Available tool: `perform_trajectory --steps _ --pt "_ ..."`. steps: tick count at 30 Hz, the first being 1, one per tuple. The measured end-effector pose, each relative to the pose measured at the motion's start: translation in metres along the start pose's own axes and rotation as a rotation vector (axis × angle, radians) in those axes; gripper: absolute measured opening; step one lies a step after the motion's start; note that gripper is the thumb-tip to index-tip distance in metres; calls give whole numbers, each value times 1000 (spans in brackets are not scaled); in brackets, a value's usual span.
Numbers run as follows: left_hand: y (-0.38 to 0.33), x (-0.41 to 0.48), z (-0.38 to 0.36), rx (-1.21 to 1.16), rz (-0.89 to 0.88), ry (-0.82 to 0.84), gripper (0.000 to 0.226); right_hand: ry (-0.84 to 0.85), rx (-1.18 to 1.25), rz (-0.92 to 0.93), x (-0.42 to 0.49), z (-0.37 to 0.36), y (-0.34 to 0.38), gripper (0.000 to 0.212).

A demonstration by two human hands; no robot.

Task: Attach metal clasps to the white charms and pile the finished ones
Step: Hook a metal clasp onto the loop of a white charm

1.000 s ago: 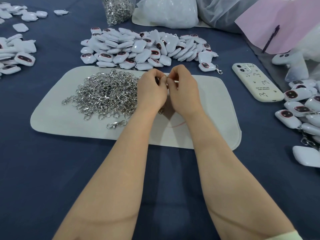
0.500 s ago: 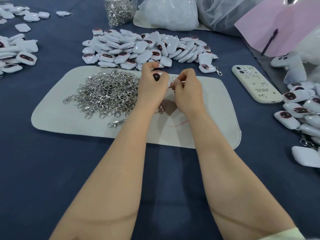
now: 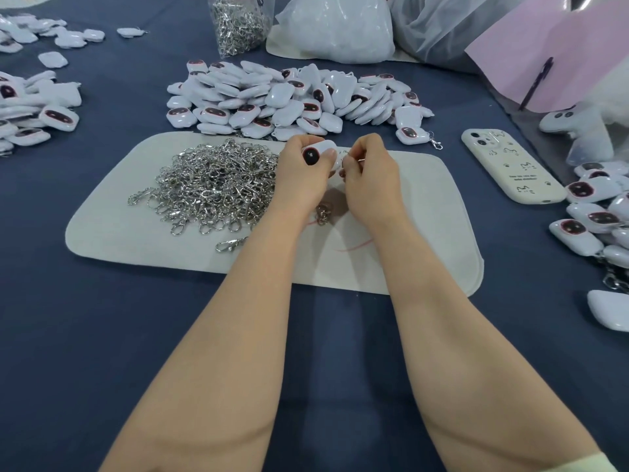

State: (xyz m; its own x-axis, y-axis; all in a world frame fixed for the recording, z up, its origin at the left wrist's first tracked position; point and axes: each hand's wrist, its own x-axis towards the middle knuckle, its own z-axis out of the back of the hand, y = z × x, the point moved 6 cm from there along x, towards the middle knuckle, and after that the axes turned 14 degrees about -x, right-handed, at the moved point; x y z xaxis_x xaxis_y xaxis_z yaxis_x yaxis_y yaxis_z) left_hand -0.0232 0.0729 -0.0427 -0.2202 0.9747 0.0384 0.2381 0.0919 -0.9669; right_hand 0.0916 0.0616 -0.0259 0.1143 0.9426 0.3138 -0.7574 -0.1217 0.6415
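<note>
Wide blue table [image 3: 102, 335] fills the view, and across its middle lies a white mat [image 3: 435, 212] with both forearms reaching over it. Beyond the mat's far edge there's a big heap of white charms [image 3: 272, 97], many showing dark oval faces. More charms sit in a pile at the left edge [image 3: 37, 107], and another pile at the right edge [image 3: 592, 212] has metal showing among them. On the left half of the mat lies a thick tangle of metal clasps [image 3: 211, 182], with one loose clasp [image 3: 231, 245] just off its near side. A cream phone [image 3: 510, 165] lies face down to the right of the mat, a pink sheet [image 3: 561, 56] beyond it, and a clear bag of clasps [image 3: 238, 25] stands at the far edge. Now the hands, close together above the mat's middle. The left hand [image 3: 299, 178] has its fingers curled round one white charm [image 3: 316, 153], dark face toward the camera, thumb pressed on its near edge. The right hand [image 3: 371, 178] has its fingers tightly curled, fingertips pinching a thin metal ring [image 3: 344, 154] right at that charm's side. Below, between the wrists, a single clasp [image 3: 323, 212] shows. Hanging or lying on the mat? I cannot tell.
</note>
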Motion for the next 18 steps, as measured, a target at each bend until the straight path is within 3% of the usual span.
perform_trajectory --steps 18 --pt "-3 -3 -2 65 -37 12 17 -16 -75 29 -1 -1 4 9"
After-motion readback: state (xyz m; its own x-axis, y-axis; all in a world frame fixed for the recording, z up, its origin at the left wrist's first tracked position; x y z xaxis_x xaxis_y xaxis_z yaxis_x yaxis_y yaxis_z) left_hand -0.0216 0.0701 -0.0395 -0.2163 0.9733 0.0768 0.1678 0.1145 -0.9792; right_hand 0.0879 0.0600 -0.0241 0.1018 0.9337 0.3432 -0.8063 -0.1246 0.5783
